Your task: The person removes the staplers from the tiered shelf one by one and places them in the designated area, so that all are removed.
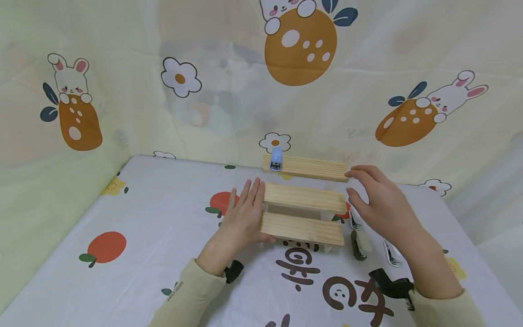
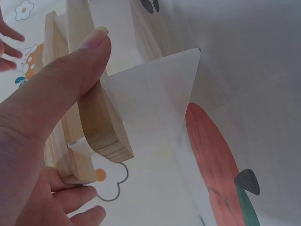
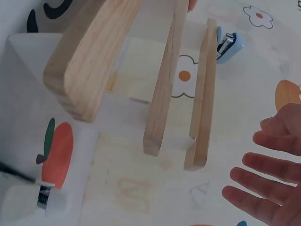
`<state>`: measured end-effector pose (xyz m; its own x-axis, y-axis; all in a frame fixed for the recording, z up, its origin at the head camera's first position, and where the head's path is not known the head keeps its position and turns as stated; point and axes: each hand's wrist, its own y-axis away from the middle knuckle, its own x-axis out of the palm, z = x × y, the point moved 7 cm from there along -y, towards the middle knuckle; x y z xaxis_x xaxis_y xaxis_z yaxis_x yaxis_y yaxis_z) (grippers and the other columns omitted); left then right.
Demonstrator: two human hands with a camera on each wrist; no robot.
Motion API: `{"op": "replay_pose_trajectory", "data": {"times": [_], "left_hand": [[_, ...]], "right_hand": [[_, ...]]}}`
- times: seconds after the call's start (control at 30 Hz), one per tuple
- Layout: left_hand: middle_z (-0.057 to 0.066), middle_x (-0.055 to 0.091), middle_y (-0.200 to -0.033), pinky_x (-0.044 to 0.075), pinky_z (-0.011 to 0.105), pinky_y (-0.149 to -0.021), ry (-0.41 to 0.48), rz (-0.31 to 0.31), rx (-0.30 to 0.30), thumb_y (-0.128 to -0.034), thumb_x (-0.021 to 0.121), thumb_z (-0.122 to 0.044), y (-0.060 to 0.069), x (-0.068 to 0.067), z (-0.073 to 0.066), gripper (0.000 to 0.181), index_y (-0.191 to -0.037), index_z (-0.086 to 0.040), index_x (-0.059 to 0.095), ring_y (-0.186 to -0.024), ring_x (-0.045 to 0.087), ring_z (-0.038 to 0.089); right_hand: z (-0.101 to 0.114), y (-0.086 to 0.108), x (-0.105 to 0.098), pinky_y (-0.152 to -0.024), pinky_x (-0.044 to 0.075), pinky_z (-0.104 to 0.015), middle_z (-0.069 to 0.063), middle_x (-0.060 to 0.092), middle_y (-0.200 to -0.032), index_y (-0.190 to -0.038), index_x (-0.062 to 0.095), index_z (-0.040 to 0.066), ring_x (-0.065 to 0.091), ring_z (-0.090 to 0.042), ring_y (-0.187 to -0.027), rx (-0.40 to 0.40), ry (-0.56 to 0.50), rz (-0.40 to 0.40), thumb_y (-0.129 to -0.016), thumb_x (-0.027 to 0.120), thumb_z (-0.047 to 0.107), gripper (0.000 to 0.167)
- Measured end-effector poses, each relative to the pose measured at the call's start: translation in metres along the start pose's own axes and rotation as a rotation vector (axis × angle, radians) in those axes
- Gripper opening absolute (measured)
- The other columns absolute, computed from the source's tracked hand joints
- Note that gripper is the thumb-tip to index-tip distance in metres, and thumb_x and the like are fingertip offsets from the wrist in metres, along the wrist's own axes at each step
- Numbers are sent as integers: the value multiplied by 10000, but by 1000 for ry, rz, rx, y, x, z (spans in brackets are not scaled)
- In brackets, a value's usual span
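A three-step rack has pale wooden planks (image 1: 302, 229) on white supports (image 2: 150, 84). My left hand (image 1: 242, 220) rests against its left end, fingers straight, with the thumb touching the lowest plank. On the left part of the top plank (image 1: 314, 168) stands a light blue stapler (image 1: 276, 159), seen also beyond the planks in the right wrist view. My right hand (image 1: 382, 204) hovers by the rack's right end, fingers loosely bent and holding nothing. The right wrist view shows this hand apart from the planks.
Right of the rack, an olive-green stapler (image 1: 360, 245) and a white stapler (image 1: 392, 253) lie on the printed cloth (image 1: 163, 218). Another stapler (image 1: 355, 221) lies behind them, partly hidden by the right hand. A patterned curtain (image 1: 220, 109) hangs close behind the rack.
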<state>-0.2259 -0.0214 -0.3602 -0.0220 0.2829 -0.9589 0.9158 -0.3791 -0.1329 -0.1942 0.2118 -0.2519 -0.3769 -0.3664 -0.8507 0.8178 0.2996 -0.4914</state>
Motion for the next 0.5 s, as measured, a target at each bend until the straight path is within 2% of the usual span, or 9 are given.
{"op": "replay_pose_trajectory", "data": {"times": [0.2,0.5], "left_hand": [[127,135,-1670,111,586,-1233,-3,2,1,-570,922,-538,0,0,0,1385,-1582,-19,132,-1552,114,309],[133,147,-1667,115,592,-1230,-4,2,8,-571,923,-537,0,-1,0,1379,-1579,-12,142,-1552,117,309]], "right_hand": [[12,-10,4,-856,551,-561,-192,573,-1274,-1205,628,-17,607,-370,-1098,-38,-23,-4,-862,711,23,355],[27,-26,17,-887,546,-547,-195,541,-1323,-1254,593,-23,595,-377,-1142,-51,-41,41,-896,682,54,376]]}}
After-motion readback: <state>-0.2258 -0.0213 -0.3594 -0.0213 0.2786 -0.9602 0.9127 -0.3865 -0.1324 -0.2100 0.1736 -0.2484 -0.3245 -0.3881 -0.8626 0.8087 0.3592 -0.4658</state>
